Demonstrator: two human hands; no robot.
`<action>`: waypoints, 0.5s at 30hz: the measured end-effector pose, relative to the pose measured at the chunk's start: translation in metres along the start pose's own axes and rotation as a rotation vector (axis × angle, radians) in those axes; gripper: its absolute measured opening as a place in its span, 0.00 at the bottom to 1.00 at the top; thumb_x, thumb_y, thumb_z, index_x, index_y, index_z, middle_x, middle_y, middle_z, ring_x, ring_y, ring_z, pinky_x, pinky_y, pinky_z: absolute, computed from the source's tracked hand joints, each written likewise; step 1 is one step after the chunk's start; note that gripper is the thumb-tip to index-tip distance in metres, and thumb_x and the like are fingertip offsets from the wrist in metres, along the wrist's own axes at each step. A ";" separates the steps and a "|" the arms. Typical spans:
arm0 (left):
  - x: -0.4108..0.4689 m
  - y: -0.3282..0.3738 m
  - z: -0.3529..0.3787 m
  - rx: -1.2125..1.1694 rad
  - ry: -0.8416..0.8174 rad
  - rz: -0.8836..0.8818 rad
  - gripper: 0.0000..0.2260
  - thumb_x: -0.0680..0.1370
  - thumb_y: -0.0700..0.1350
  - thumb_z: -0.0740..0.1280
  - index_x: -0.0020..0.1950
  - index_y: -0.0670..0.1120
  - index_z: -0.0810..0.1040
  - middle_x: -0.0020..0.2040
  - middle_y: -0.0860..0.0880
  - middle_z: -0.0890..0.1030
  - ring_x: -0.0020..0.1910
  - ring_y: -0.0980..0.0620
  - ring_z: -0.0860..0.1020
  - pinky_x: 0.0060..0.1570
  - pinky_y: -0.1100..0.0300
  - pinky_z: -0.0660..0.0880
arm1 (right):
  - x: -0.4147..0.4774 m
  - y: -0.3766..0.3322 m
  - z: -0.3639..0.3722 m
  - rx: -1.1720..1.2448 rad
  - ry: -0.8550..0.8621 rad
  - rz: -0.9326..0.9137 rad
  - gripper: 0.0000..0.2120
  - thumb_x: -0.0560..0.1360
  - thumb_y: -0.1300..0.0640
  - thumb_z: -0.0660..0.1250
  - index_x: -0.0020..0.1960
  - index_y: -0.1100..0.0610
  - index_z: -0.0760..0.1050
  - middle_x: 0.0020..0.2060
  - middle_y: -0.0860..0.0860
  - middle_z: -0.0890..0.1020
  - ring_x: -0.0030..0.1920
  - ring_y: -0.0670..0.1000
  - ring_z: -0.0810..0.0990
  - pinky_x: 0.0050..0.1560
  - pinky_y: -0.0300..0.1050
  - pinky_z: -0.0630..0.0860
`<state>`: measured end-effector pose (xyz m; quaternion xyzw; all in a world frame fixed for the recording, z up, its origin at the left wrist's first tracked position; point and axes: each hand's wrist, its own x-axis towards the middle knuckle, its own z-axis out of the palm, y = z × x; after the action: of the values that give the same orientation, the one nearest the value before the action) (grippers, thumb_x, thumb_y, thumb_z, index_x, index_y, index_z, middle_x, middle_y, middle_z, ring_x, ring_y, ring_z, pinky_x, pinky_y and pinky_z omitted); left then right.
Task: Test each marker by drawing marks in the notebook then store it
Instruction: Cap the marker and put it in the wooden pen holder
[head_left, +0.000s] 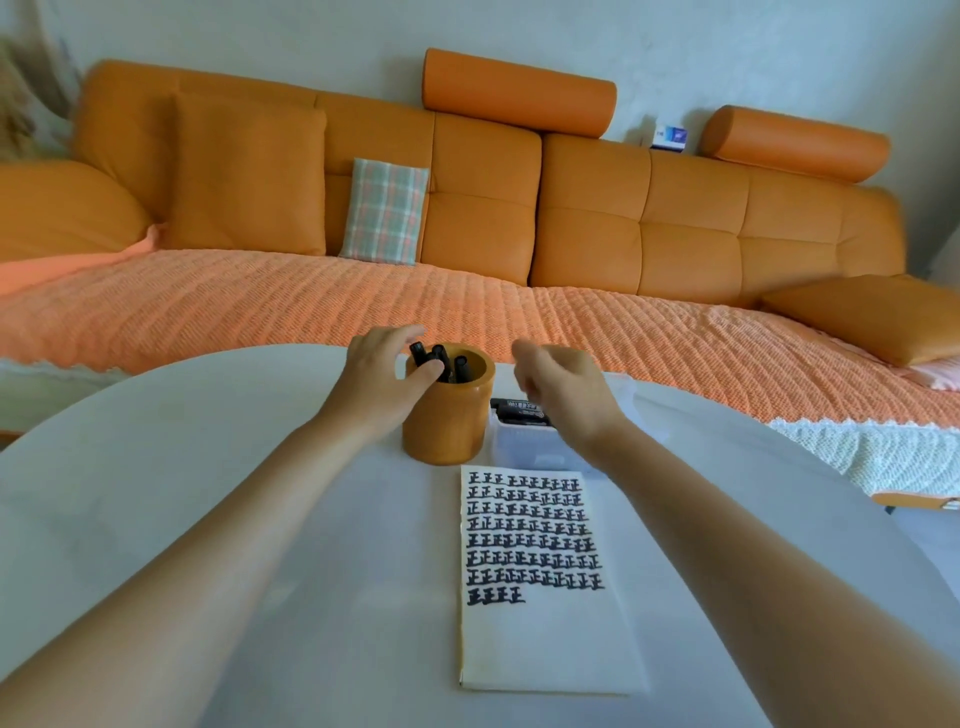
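Bare forearms reach in from bottom corners over white round table (156, 467). Open notebook (545, 639) flat between them, upper half filled with rows of black 正 marks (530, 535). Beyond it, orange pen cup (441, 426) holding black markers (441, 358). Left hand (384, 364) curved round cup's left rim, thumb at mouth, fingers behind caps; grip on marker or cup: cannot tell. Right hand (561, 379) blurred, fingers loosely curled, nothing seen in it, above clear box (524, 447) holding more markers. Orange sofa (571, 218) behind.
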<state>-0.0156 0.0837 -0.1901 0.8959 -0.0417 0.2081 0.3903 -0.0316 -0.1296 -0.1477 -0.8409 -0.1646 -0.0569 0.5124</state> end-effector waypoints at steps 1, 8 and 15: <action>0.003 -0.002 -0.002 0.004 -0.004 0.027 0.20 0.78 0.53 0.66 0.70 0.52 0.71 0.66 0.51 0.71 0.68 0.50 0.64 0.68 0.49 0.64 | 0.009 -0.004 -0.001 0.116 -0.022 0.016 0.21 0.77 0.40 0.60 0.35 0.56 0.69 0.28 0.51 0.66 0.28 0.48 0.62 0.30 0.44 0.60; 0.012 -0.006 -0.009 0.019 0.008 0.161 0.16 0.77 0.48 0.69 0.64 0.48 0.78 0.55 0.51 0.79 0.54 0.52 0.73 0.53 0.58 0.69 | 0.064 -0.024 0.015 0.245 0.087 -0.070 0.11 0.85 0.59 0.52 0.57 0.55 0.73 0.39 0.55 0.72 0.38 0.52 0.73 0.41 0.50 0.75; 0.018 -0.004 -0.010 -0.083 0.035 0.140 0.14 0.76 0.41 0.70 0.62 0.48 0.80 0.52 0.53 0.82 0.49 0.59 0.77 0.45 0.76 0.68 | 0.082 -0.018 0.034 0.401 0.105 -0.075 0.08 0.82 0.65 0.58 0.58 0.56 0.71 0.40 0.54 0.81 0.45 0.55 0.84 0.54 0.54 0.80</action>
<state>-0.0014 0.0953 -0.1790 0.8701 -0.1060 0.2488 0.4121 0.0370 -0.0741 -0.1269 -0.7111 -0.1770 -0.0859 0.6750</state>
